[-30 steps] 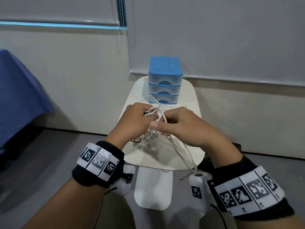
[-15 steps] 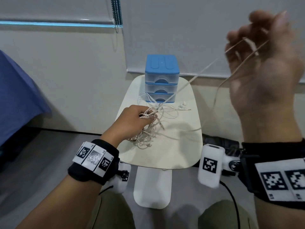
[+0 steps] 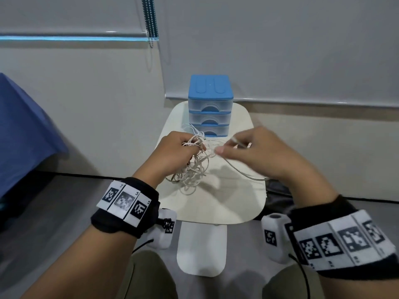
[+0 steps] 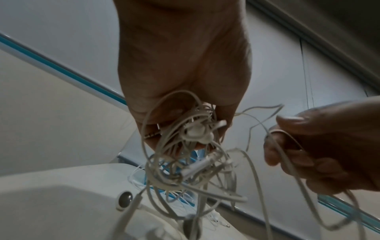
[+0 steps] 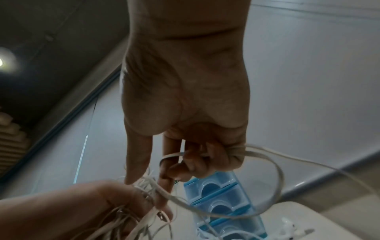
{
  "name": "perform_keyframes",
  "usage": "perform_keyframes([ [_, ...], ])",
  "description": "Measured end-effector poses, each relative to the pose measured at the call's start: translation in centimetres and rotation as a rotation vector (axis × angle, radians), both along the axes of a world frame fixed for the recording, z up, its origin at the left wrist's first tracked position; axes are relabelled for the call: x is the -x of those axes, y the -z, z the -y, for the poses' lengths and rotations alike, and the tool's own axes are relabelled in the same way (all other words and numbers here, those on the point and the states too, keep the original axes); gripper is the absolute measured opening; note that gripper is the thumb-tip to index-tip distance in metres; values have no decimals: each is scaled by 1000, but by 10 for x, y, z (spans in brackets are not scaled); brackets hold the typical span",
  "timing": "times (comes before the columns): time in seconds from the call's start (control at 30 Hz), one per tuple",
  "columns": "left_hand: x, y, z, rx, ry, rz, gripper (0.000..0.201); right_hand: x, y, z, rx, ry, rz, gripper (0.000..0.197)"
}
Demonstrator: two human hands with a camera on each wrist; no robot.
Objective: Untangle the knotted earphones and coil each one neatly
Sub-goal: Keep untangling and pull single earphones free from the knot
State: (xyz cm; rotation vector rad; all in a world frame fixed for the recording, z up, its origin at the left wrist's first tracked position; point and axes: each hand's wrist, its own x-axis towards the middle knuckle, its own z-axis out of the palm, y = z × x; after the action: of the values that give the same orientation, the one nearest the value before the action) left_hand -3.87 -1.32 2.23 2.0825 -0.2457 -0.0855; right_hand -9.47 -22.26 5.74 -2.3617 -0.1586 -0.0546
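Left hand (image 3: 177, 151): fingers curled round the earphone tangle (image 3: 192, 169) — centre frame, above the small white table (image 3: 233, 203).
Right hand (image 3: 257, 152): pinches a loose cable (image 3: 241, 173) trailing lower right.
Drawer unit (image 3: 209, 104): blue — just behind both hands.

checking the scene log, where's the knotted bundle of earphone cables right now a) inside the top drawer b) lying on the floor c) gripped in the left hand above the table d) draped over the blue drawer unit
c: the left hand grips the earphone tangle, loops hanging toward the white table.
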Motion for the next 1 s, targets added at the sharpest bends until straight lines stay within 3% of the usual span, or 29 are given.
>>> perform_keyframes([
  [0.07,1,0,1,0,3,-3,32,2,6,-11,34,-78,-47,49],
  [0.2,2,-1,-3,-16,-5,-7,23,6,6,-23,-118,-134,-61,47],
  [0.33,1,0,-6,7,-26,-26,17,2,8,-26,16,-99,18,31],
  [0.5,4,1,-8,64,-48,-37,18,0,14,-20,-6,-85,39,17],
  [0.63,4,5,-9,75,-51,-39,14,1,19,-25,38,-164,34,25],
  [0.73,1,9,-13,65,-51,-51,17,3,13,-25,-240,-178,66,26],
  [0.83,-1,14,-19,66,-12,-52,7,-1,-1,-19,-592,-49,168,16],
  [1.0,-1,17,-20,90,39,-65,6,-2,-14,-12,-929,57,305,17],
])
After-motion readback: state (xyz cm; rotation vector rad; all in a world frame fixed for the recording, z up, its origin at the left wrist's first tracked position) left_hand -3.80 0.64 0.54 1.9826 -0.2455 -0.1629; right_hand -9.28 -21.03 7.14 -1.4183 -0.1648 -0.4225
